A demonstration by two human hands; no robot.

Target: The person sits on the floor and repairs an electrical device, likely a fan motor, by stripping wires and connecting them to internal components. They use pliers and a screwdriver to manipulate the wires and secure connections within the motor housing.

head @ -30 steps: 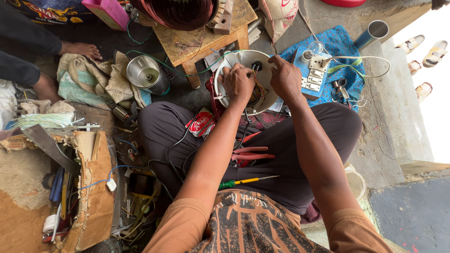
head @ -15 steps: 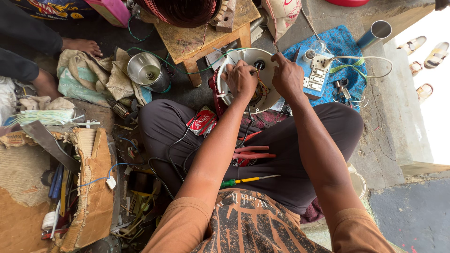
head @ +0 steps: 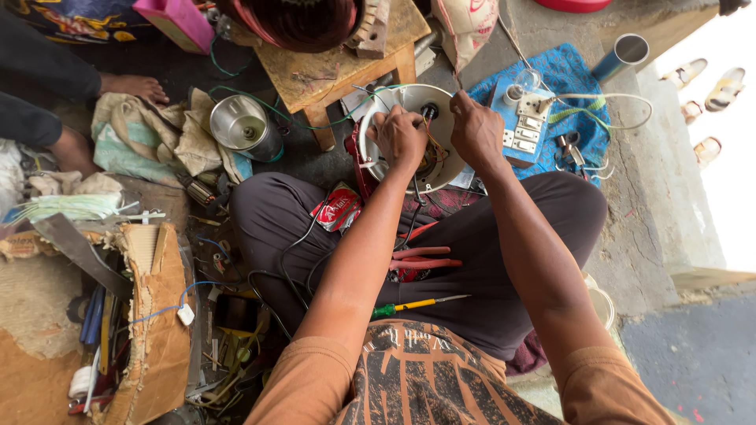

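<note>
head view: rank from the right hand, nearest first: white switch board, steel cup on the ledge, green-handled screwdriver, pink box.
From the right hand:
1. White switch board, just beside it on the blue cloth.
2. Steel cup, farther out along the ledge.
3. Green-handled screwdriver, in the lap.
4. Pink box, across the scene.

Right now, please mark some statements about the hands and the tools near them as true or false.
1. Both hands, left hand and right hand, rest on the round white motor housing. True.
2. The green-handled screwdriver is in the right hand. False: it lies on the lap.
3. The red-handled pliers lie on the lap. True.
4. The steel cup stands on the wooden stool. False: it lies on the floor beside the stool.
</note>
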